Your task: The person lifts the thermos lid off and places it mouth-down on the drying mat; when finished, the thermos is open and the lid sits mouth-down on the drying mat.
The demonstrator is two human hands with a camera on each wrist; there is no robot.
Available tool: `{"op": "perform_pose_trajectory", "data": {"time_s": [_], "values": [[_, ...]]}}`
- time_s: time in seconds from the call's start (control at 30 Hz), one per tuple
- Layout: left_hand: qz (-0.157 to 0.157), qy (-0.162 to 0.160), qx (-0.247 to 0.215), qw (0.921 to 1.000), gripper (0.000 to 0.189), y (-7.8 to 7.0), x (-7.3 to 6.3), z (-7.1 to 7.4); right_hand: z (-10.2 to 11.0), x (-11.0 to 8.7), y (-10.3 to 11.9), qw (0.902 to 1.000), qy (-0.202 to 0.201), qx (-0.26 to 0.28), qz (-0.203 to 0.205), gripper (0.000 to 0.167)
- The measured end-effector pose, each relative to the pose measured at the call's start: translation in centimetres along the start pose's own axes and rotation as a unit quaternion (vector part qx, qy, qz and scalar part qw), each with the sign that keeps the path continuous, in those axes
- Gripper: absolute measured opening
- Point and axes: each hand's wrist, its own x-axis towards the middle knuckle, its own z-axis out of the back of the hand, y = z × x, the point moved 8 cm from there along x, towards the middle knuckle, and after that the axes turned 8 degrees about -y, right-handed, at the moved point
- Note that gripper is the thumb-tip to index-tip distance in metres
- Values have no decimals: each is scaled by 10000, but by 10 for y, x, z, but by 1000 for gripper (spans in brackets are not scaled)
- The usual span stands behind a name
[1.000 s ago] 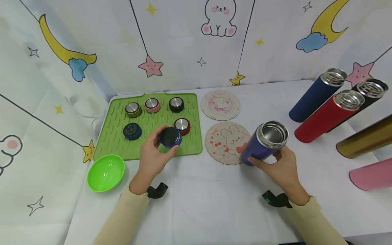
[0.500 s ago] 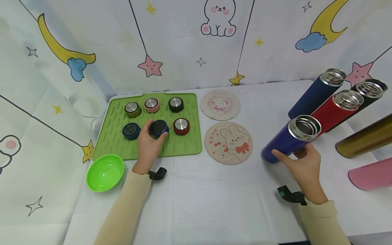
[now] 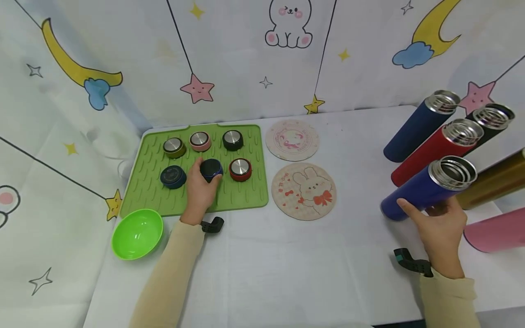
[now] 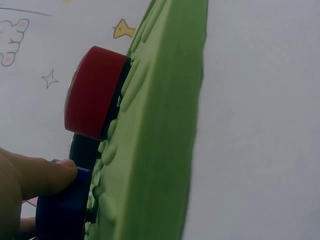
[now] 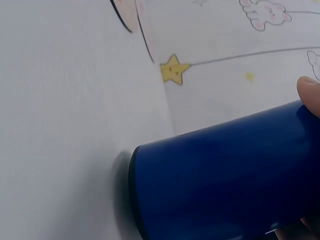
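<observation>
My left hand [image 3: 198,193] pinches a blue lid [image 3: 211,169] between thumb and fingers, low over the green ridged mat [image 3: 246,200]. In the left wrist view this lid [image 4: 62,207] sits right at the mat's ridges, near the red lid [image 4: 95,92]. Navy, olive, pink and black lids also rest on the mat. My right hand [image 3: 443,230] grips a lidless blue thermos bottle [image 3: 414,193], its steel mouth uncovered. The right wrist view shows the bottle's dark base [image 5: 134,192] close over the white tablecloth. It stands just in front of the red bottle [image 3: 430,150].
Navy [image 3: 414,130], black [image 3: 486,134], gold [image 3: 496,180] and pink [image 3: 498,231] bottles stand around the right hand. Two round coasters [image 3: 303,191] lie mid-table. A green bowl [image 3: 137,234] sits left of the left forearm. A patterned cloth [image 3: 238,59] hangs behind.
The right hand has carried the blue bottle rightward from beside the bunny coaster to the other bottles. The left hand has brought the blue lid left and down onto the mat area.
</observation>
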Motion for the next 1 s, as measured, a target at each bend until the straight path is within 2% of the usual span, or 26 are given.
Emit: {"op": "perform_pose_trajectory", "data": {"time_s": [0.27, 0.5, 0.7, 0.83, 1.0], "values": [[-74, -38, 30, 10000, 75, -3, 2, 0, 15, 4, -6, 9986, -357, 214, 316, 81], [-98, 14, 138, 9999, 76, -3, 3, -3, 26, 5, -18, 9962, -536, 665, -176, 81], [-100, 20, 207, 9997, 77, 1, 4, -4, 33, 5, -24, 9952, -612, 603, -465, 82], [-100, 81, 260, 9996, 78, 2, 5, -5, 36, 5, -26, 9967, -692, 309, -291, 82], [-115, 111, 272, 9995, 79, 1, 4, -6, 36, 6, -26, 9960, -775, 434, 14, 80]]}}
